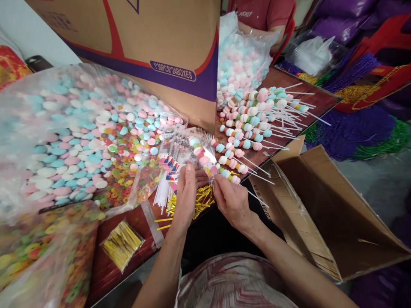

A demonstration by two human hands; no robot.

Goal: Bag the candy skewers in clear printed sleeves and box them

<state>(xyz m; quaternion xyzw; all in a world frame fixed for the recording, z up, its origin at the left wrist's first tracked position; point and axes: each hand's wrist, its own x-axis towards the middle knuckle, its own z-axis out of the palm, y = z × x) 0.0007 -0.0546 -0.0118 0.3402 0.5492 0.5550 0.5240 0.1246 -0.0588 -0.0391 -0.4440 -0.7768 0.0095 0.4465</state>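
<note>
A bagged marshmallow skewer [203, 156], with pink, white and blue pieces inside clear plastic, slants up and left from my right hand [233, 199]. My right hand is closed, its thumb and fingers pinching the bag's lower end. Just left of it is my left hand [185, 194], thumb raised and fingers stretched towards the underside of the bag, with nothing seen gripped in it. Printed clear bags [173, 149] lie in a pile behind my left hand. Gold twist ties [204, 199] and white sticks [162, 192] are spread beneath the hands.
Finished skewers [253, 122] are heaped on the right. Loose marshmallows [73, 167] and gummy rings [120, 179] fill a big plastic bag at left. A tall carton [154, 42] stands behind; an open cardboard box [337, 214] is at right. Across the table sits a person [263, 15].
</note>
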